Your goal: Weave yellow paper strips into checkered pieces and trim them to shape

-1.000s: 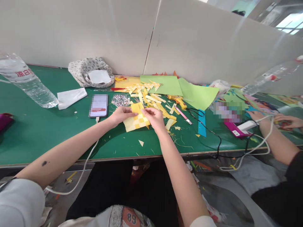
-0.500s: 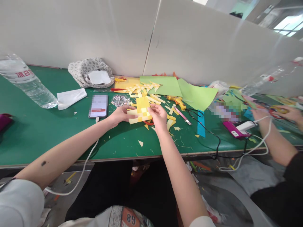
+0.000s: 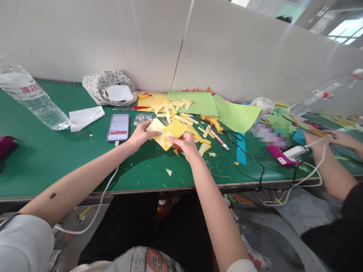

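Woven paper, held up over the table.
Left hand and right hand each pinch one side of it, thumb on top. The strips could slip apart if the hands pull unevenly; too hard thumb pressure could crease them.

Green table open near left; phone beyond; paper strips crowd behind woven paper.
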Demonstrator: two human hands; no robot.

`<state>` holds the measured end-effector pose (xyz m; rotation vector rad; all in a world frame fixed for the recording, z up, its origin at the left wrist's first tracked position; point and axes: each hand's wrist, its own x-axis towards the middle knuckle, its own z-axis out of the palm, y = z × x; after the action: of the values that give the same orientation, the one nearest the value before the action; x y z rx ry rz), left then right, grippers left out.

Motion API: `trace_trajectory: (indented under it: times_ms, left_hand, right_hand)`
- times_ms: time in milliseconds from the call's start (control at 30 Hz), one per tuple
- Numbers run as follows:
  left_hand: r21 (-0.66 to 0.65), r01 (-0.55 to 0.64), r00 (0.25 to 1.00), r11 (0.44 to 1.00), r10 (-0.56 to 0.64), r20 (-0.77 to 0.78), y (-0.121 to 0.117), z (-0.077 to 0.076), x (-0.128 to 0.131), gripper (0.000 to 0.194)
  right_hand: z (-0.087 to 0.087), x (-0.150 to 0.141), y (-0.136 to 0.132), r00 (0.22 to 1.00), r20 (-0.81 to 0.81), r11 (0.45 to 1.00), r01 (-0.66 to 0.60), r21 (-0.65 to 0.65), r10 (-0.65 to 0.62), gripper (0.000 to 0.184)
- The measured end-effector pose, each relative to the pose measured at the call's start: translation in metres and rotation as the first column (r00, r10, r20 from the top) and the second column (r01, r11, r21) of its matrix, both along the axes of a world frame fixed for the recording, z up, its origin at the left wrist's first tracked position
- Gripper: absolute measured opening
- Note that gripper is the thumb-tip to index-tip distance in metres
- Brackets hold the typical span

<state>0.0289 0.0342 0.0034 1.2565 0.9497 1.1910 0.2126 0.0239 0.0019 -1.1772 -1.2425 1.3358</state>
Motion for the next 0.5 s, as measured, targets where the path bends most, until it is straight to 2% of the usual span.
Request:
trace_trajectory:
  times_ms: [100,200,333,500]
  left_hand:
    - [-0.001,-0.062,0.998,0.998,0.062,0.026,0.0003,0.0002,0.0018,0.036]
    - [-0.024,-0.086,0.995,0.996,0.087,0.051,0.0012,-0.0005,0.0038,0.047]
    - [-0.081,0.011,1.000,0.997,-0.011,0.000,0.0009,-0.0029,0.0047,0.058]
    - [-0.067,0.101,0.987,0.993,-0.108,-0.119,-0.0011,-0.0049,0.0046,0.056]
  right_hand:
    - [-0.0020,0.0009,0.0010,0.998,0.041,0.999,0.049,0.008,-0.049,0.039]
    - [-0.0031,0.0022,0.0038,0.986,-0.030,0.984,0.164,0.067,-0.162,0.042]
    - [-0.0012,0.0012,0.0042,0.973,-0.080,0.971,0.225,0.081,-0.218,0.046]
    - [0.0016,-0.0018,0.0009,0.985,-0.048,0.982,0.169,0.080,-0.165,0.044]
